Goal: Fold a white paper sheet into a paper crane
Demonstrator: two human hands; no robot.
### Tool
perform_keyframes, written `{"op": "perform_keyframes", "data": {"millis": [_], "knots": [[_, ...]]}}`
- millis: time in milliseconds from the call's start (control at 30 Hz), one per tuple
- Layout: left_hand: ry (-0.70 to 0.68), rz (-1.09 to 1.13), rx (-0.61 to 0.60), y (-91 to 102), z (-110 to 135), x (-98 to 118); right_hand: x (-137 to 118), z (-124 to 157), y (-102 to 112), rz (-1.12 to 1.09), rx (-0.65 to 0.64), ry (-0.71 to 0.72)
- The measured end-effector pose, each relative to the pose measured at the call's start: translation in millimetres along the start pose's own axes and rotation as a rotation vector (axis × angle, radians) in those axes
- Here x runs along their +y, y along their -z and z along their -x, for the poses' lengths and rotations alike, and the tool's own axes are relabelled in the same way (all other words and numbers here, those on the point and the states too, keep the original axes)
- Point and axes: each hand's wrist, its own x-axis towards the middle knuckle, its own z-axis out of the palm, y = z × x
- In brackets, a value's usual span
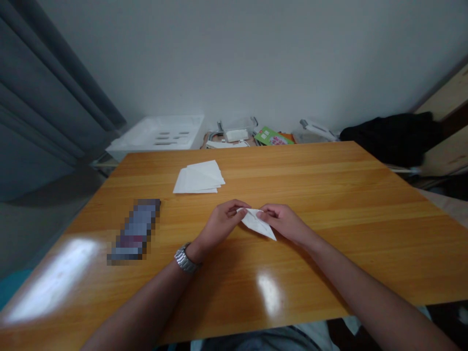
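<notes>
A small folded piece of white paper (258, 224) lies just above the middle of the wooden table (329, 195), pointing down to the right. My left hand (219, 225), with a metal watch at the wrist, pinches its upper left end. My right hand (283, 222) pinches its upper right edge. Both hands have their fingers closed on the paper.
A small stack of white paper sheets (199, 177) lies further back on the table. A blurred flat object (136, 229) lies at the left. Behind the table are a white tray (159, 134), small clutter, a green packet (272, 136) and dark cloth (391, 136).
</notes>
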Motion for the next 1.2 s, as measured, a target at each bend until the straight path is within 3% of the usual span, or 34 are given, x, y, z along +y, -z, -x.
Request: {"op": "perform_keyframes", "data": {"millis": [200,400,633,867,1200], "knots": [[0.082,0.147,-0.038,1.8,0.3,1.8,-5.3,2.8,1.0,-0.011,-0.015,-0.005],[0.041,0.069,-0.102,3.6,1.7,8.1,-9.3,4.8,1.7,-0.004,-0.003,0.000],[0.039,0.027,-0.034,-0.9,-0.1,-2.6,-11.6,6.8,0.7,0.090,-0.013,0.038],[0.092,0.080,-0.091,3.5,-0.2,-3.8,-17.6,9.1,2.7,0.069,-0.083,0.027],[0.014,-0.092,-0.015,0.2,-0.4,-0.2,-12.1,7.6,3.2,0.189,-0.021,0.069]]}}
